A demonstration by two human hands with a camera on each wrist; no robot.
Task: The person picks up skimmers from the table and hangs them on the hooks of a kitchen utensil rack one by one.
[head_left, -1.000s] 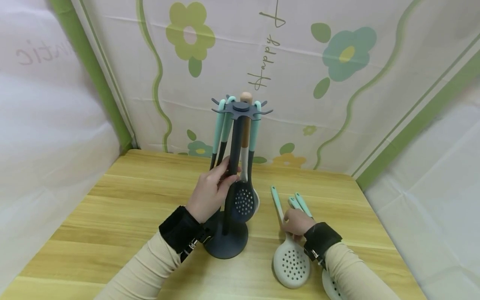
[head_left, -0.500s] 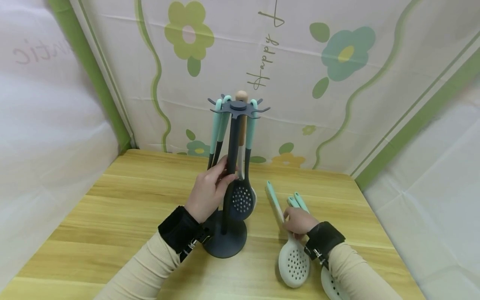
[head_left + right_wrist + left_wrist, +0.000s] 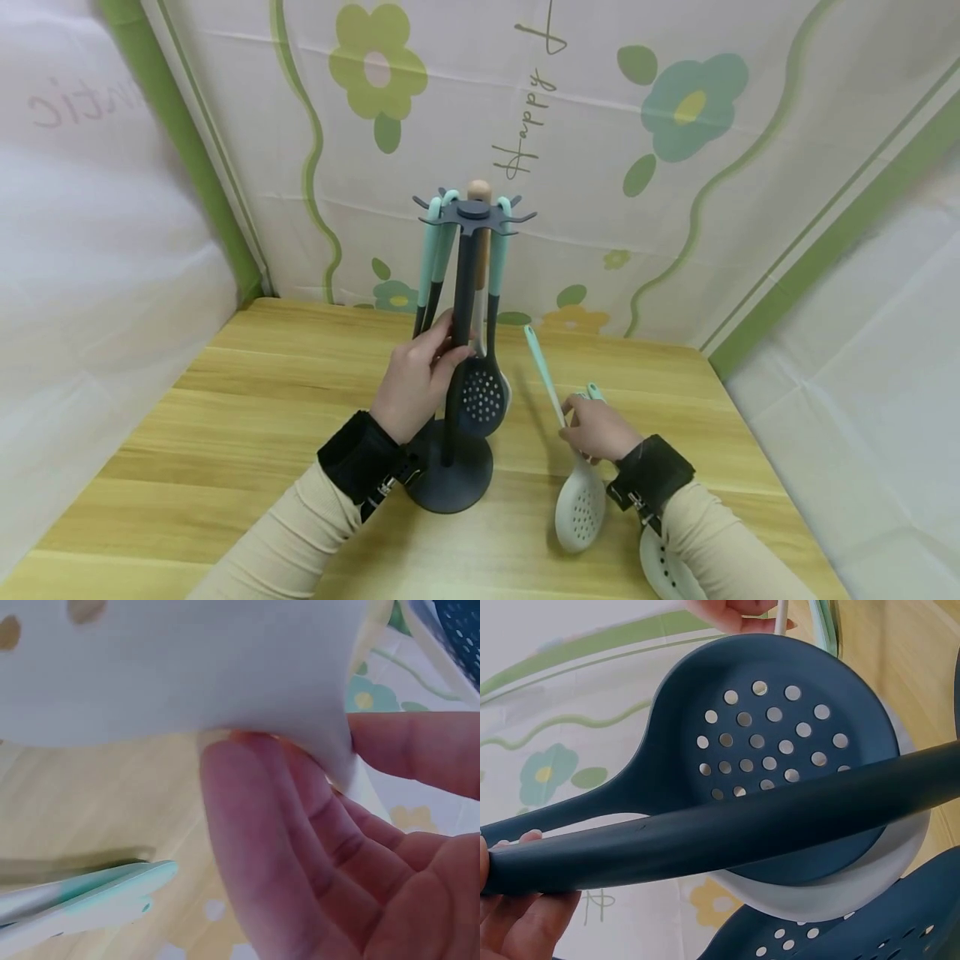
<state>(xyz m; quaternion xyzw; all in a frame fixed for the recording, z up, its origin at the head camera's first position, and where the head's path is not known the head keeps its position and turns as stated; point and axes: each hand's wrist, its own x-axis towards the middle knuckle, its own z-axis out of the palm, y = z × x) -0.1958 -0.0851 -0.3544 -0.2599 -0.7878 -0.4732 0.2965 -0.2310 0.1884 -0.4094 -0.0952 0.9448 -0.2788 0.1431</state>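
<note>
My left hand (image 3: pixel 412 387) grips the dark post of a utensil stand (image 3: pixel 450 487) at mid-height. From its hooks hang several utensils with mint handles, one with a wooden-topped handle (image 3: pixel 480 192), and a dark skimmer (image 3: pixel 772 735) filling much of the left wrist view. To the right, my right hand (image 3: pixel 597 429) pinches a pale skimmer (image 3: pixel 581 508) around its neck, fingers on one side and thumb on the other in the right wrist view. Its mint handle points up and away; the perforated head hangs tilted, low over the table.
Beneath my right forearm lies another pale perforated utensil (image 3: pixel 663 571), partly hidden by the sleeve. Two mint handles (image 3: pixel 112 896) rest side by side on the wooden table (image 3: pixel 225 450). Printed fabric walls (image 3: pixel 480 100) enclose the back and sides.
The pale skimmer has risen in my right hand, its handle end moving up and left and its head turning more edge-on. My left hand stays on the post; the stand's top has shifted slightly left.
</note>
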